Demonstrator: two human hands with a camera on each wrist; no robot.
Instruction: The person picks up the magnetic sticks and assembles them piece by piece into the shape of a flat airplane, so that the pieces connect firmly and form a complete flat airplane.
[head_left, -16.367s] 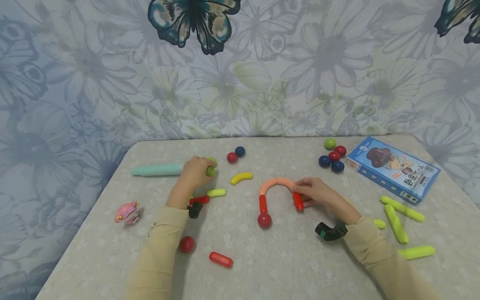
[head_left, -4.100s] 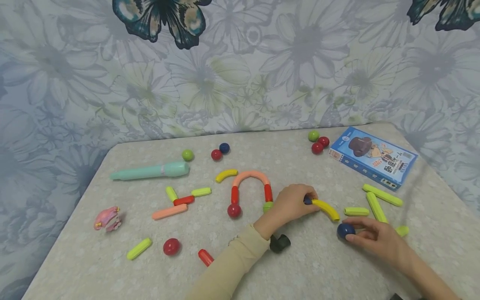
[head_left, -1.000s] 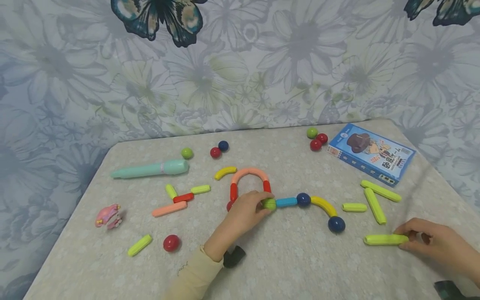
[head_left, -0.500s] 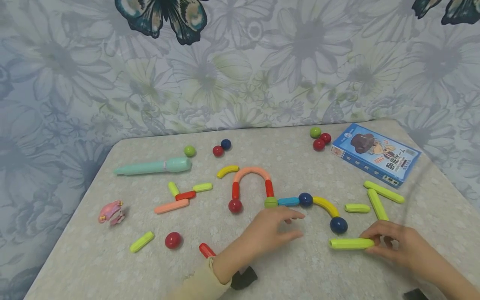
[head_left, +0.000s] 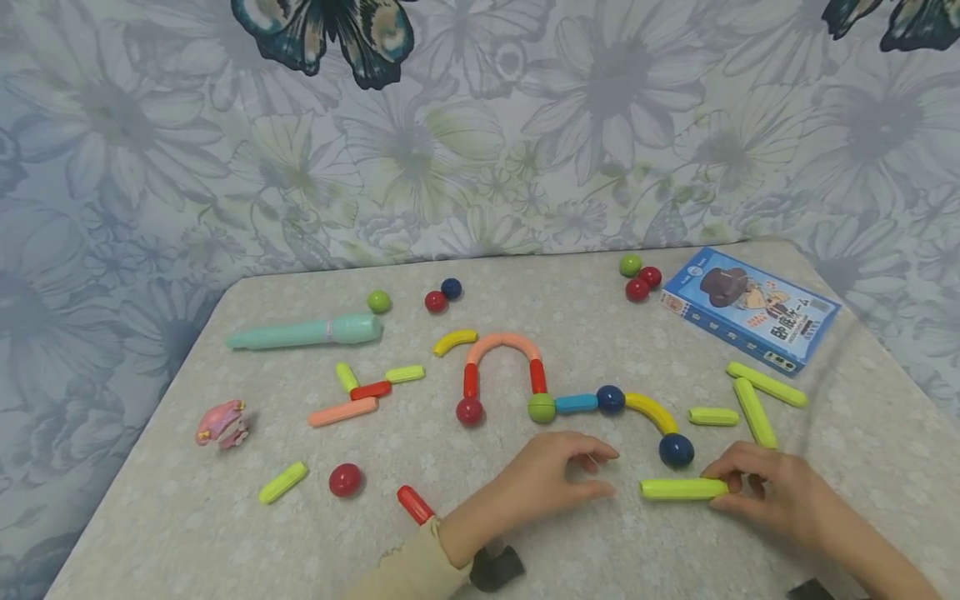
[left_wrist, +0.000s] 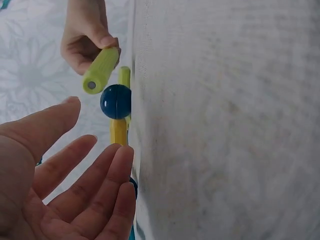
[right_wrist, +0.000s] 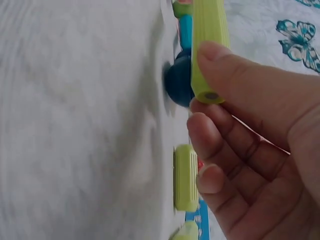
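Right hand (head_left: 776,492), lower right of the head view: thumb and fingers pinch a lime rod (head_left: 681,490) by its right end. Rod's long axis runs left-right across the frame, close to level; free end points left, at the left hand (head_left: 551,479). Left wrist view shows that free end nearly face-on, round grey disc in the middle, rod slanting down-left. In the right wrist view it stands near vertical.

Left hand is lower centre, fingers loosely extended, thumb spread, just left of the rod tip with a gap between.

Just above the rod: dark blue ball (head_left: 677,450), end of a chain. Going left: yellow curve (head_left: 651,412), second blue ball (head_left: 611,400), light blue stick (head_left: 576,403), green ball (head_left: 542,408), then a salmon arch (head_left: 504,340) on two red sticks, and a red ball (head_left: 469,412) at the far end.

Blue box (head_left: 752,310) upper right, lying angled.
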